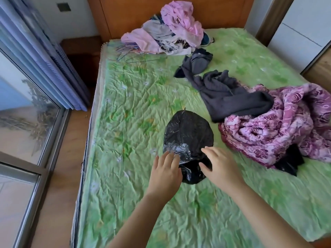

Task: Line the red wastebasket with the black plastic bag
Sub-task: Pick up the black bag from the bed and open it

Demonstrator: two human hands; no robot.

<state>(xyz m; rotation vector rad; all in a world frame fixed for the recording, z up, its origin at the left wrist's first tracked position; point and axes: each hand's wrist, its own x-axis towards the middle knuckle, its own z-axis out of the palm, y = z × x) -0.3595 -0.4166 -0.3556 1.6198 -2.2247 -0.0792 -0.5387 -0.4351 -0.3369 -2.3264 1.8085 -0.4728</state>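
Lower middle of the frame, the black bag is draped on the bed; left hand and right hand are spread open, touching it. Thin, slippery stuff, probably best pinched at the near edge.

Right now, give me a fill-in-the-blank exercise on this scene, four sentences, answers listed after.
1. The black plastic bag lies on a bed sheet whose main colour is ____.
2. Both hands are at the bag's near end: the left hand and the ____ hand.
3. The purple floral blanket lies to the ____ of the bag.
4. The red wastebasket is ____ in this view.

Answers: green; right; right; not visible
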